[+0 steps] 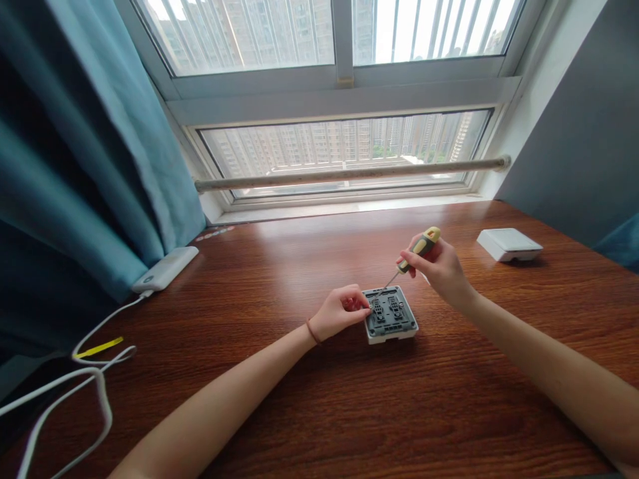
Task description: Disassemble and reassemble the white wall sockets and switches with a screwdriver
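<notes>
A wall switch (392, 319) with its grey inner face up and a white base lies on the wooden table. My right hand (442, 269) is closed round a screwdriver (423, 246) with a yellow and grey handle. Its thin shaft slants down and left, and the tip meets the switch's left part. At that spot, my left hand (344, 309) has thumb and fingertips drawn together over the switch's left edge, touching it. Whatever sits between those fingertips is too small to make out.
A second white switch-like box (509, 244) rests at the back right of the table (279, 399). On the left are a white power strip (167, 268), its looping white cable (102, 399), a yellow strip (100, 347) and a blue curtain (124, 166). Behind stands a window with a rail (349, 175).
</notes>
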Tool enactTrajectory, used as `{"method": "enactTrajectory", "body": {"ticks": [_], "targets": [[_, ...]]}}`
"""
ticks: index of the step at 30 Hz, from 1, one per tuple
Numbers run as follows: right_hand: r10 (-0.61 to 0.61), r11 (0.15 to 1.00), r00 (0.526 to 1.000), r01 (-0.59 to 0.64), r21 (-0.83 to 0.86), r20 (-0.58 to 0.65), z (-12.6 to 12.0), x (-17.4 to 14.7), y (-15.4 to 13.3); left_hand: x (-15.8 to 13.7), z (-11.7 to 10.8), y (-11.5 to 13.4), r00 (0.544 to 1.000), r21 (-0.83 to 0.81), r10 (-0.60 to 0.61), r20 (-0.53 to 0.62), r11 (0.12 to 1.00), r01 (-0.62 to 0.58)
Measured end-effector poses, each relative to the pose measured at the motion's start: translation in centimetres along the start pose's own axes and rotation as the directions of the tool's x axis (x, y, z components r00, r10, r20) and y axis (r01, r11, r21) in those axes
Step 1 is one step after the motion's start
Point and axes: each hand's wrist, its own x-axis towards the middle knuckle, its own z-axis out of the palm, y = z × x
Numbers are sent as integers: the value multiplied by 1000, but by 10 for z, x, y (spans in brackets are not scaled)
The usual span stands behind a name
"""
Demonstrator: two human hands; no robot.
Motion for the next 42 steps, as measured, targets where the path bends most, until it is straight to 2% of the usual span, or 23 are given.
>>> {"method": "enactTrajectory", "body": {"ticks": [8, 22, 30, 35, 38, 42], "targets": [[20, 1000, 998, -22, 21, 58, 3, 0, 4, 0, 0, -3, 1000, 12, 8, 9, 1000, -8], [7, 1000, 997, -7, -2, 71, 1, 1, 4, -1, -1, -2, 1000, 2, 13, 13, 1000, -13], [-71, 997, 967, 68, 22, 244, -3, -5, -8, -1, -2, -5, 1000, 10, 20, 18, 1000, -21], [-109, 985, 931, 149, -91, 350, -4, -9, -22, -1, -2, -2, 999, 24, 26, 24, 999, -26], [-118, 962, 942, 186, -198, 314, -1, -12, -23, -1, -2, -1, 999, 37, 30, 22, 999, -31], [-202, 896, 969, 240, -373, 140, 6, -19, -19, 0, -2, -2, 999, 50, 30, 27, 998, -31]]}}
